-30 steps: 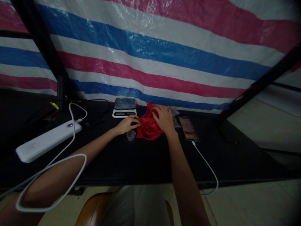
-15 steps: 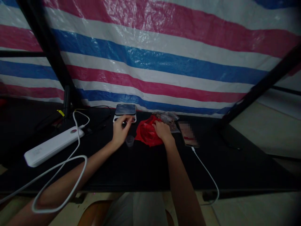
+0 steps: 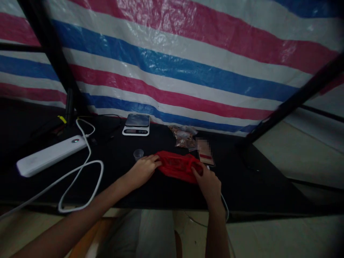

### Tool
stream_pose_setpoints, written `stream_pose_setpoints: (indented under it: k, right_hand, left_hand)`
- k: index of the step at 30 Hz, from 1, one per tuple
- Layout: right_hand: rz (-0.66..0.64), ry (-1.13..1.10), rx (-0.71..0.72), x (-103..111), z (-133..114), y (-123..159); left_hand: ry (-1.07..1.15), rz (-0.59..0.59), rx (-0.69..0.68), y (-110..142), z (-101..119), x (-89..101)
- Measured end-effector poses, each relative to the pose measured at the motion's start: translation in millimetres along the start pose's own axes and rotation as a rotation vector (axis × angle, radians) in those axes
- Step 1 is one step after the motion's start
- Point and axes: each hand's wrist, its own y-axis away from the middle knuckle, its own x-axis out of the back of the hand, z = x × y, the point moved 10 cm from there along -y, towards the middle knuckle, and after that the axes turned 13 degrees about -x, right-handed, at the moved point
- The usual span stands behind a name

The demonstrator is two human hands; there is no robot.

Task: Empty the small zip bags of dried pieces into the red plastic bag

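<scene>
A red plastic bag [image 3: 176, 172] is stretched sideways between my two hands, low over the black table, its mouth partly spread. My left hand [image 3: 143, 170] pinches the bag's left edge. At the opposite edge, my right hand [image 3: 209, 181] grips the rim between thumb and fingers. What lies inside the bag cannot be made out. Just beyond my left hand stands a small clear plastic cup [image 3: 138, 154]. Behind the bag lie clear zip bags [image 3: 185, 138] with brownish contents. A phone [image 3: 205, 152] rests near my right hand, partly blurred out.
A white digital scale [image 3: 136, 125] with a dark top sits at the back. On the left lies a white power strip [image 3: 52, 154] with a looping white cable [image 3: 99, 179]. A striped plastic sheet [image 3: 172, 71] hangs behind the table, between black frame posts [image 3: 292, 96].
My left hand has left the scale's front and now holds the red bag's left edge. The bag has been drawn nearer and stretched wider, uncovering more of the zip bags.
</scene>
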Motion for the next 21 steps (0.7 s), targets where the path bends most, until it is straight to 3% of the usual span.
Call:
stream_pose_setpoints:
  k: [2, 5, 10, 12, 15, 17, 21]
  right_hand:
    - [-0.002, 0.018, 0.010, 3, 11, 10]
    - [0.050, -0.005, 0.074, 14, 2, 25]
    - [0.296, -0.267, 0.333, 63, -48, 63]
    - [0.297, -0.298, 0.480, 73, -73, 75]
    - [0.212, -0.186, 0.616, 66, -101, 78]
    - [0.146, -0.040, 0.618, 50, -106, 69]
    - [0.065, 0.224, 0.399, 23, -76, 39]
  left_hand:
    - [-0.012, -0.006, -0.001, 12, 6, 5.0]
    - [-0.044, -0.005, 0.015, 21, 17, 13.6]
    - [-0.054, 0.023, -0.041, 10, 43, 30.4]
    - [-0.055, 0.065, -0.040, -1, 48, 36.2]
    - [-0.042, 0.095, -0.003, -17, 47, 29.9]
    - [-0.028, 0.056, 0.013, -23, 42, 15.1]
    - [-0.021, -0.081, 0.041, -15, 27, -7.8]
